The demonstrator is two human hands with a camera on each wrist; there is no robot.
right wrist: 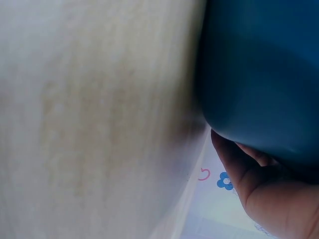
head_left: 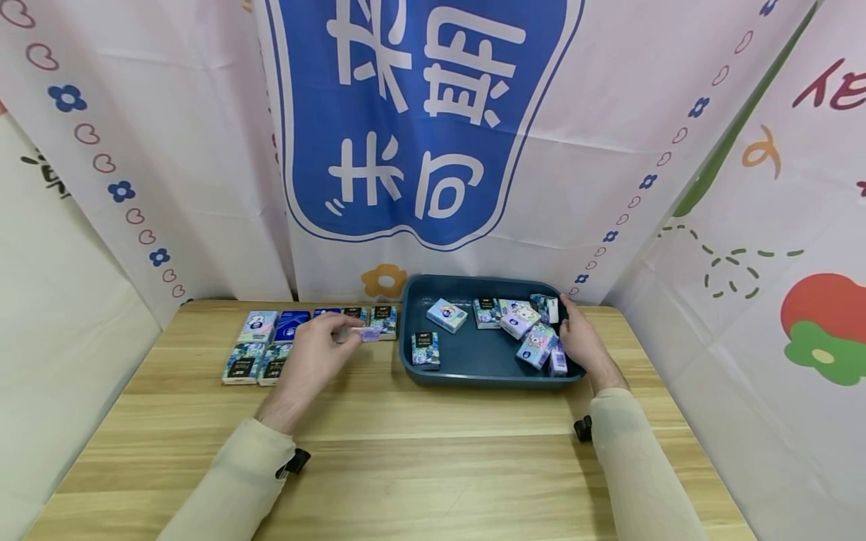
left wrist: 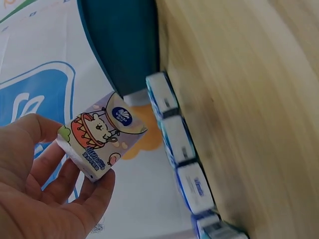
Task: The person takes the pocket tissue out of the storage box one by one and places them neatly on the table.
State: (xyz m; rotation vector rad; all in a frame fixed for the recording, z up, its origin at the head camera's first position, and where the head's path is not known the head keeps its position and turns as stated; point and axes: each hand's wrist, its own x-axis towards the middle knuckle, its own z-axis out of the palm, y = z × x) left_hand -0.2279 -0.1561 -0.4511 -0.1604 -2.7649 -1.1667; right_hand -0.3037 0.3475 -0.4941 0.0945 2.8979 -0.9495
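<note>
My left hand pinches a small lilac tissue pack between thumb and fingers, held above the row of packs at the left. A cartoon bear in a balloon basket shows on its face in the left wrist view. My right hand holds the right end of a dark teal tray; in the right wrist view the thumb lies along its outer wall, and the other fingers are mostly hidden. Inside the tray lie several tissue packs, among them a dark floral pack at the left and a jumble at the right.
Left of the tray, several tissue packs stand in two rows on the wooden table, including a blue pack and a floral pack. My left hand hides part of them. A printed curtain hangs behind the table.
</note>
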